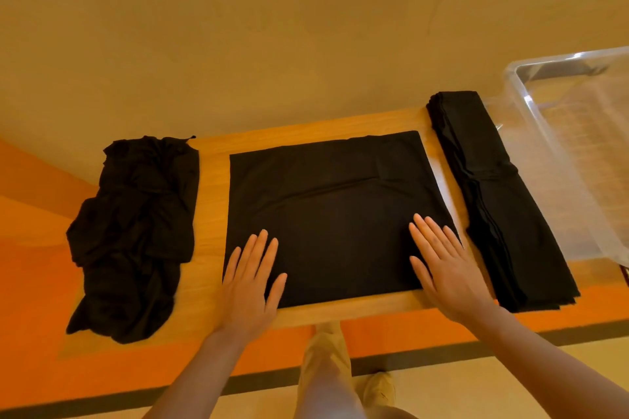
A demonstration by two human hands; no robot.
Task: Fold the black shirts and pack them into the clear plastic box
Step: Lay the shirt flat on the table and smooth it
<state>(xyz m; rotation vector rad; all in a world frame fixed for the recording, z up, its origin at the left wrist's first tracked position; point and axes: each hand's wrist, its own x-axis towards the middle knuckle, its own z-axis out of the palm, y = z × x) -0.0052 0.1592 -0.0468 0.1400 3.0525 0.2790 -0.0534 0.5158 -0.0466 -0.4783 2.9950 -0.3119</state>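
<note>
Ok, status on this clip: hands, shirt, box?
Left hand and right hand open, flat on folded black shirt. Clear plastic box shows no shirts inside. Nothing in the way.

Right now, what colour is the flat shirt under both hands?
Black, plain; the flat folded shirt shows best in the head view.

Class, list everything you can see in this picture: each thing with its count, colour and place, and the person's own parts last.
folded shirt: one, black, flat at the table's middle
unfolded shirts: a crumpled heap, black, left end of table
folded stack: one, black, right of the flat shirt
plastic box: one, clear, far right
table: one, light wood
left hand: flat on the shirt's near left corner
right hand: flat on its near right corner
</note>
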